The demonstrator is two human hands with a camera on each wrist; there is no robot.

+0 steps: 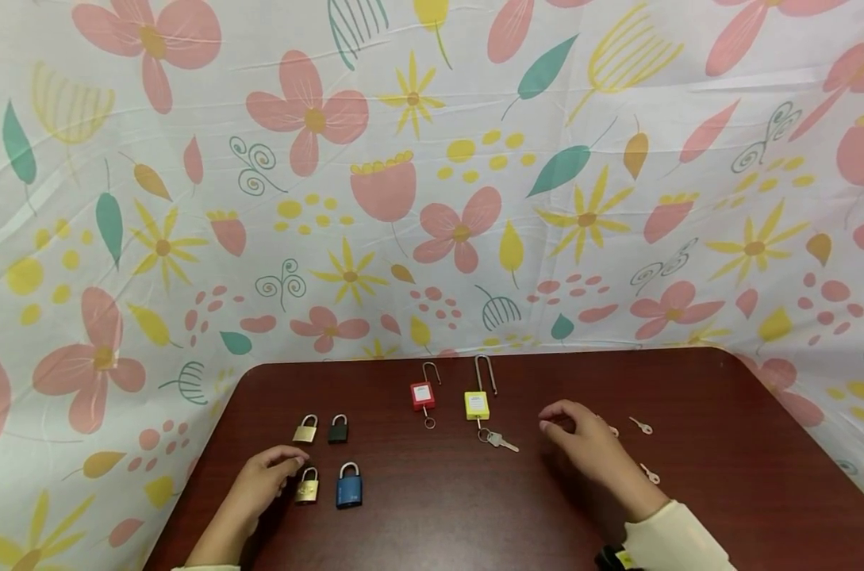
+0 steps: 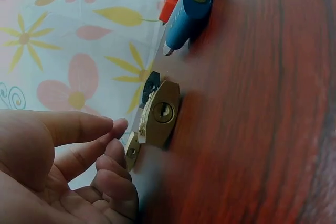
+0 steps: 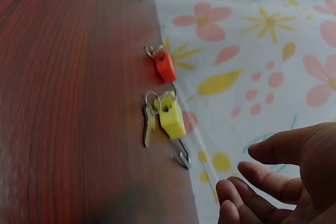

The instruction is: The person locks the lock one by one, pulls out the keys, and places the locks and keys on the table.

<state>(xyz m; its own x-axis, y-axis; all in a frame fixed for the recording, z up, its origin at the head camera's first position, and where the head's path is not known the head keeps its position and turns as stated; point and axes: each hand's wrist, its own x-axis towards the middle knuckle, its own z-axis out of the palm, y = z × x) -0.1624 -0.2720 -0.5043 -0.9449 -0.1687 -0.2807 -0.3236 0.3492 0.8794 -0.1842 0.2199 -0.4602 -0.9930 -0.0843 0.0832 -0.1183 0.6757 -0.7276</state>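
Note:
My left hand [image 1: 263, 480] is beside the front brass padlock [image 1: 307, 488], fingertips close to its shackle. In the left wrist view its fingers [image 2: 86, 129] are loosely bent with nothing between them, and that padlock's keyhole faces the camera. Near it are a blue padlock [image 1: 349, 488], a second brass padlock [image 1: 305, 433] and a black padlock [image 1: 338, 432], all with closed shackles. My right hand [image 1: 581, 440], loosely bent and holding nothing, hovers right of a yellow padlock [image 1: 477, 405], whose shackle is open and whose key [image 1: 504, 443] hangs on a ring.
A red padlock [image 1: 422, 396] with an open shackle lies left of the yellow one. Loose keys lie at the right: one key [image 1: 642, 427], another key [image 1: 650, 474], and one partly hidden behind the right hand. A flowered cloth [image 1: 432, 198] hangs behind the dark table [image 1: 460, 523].

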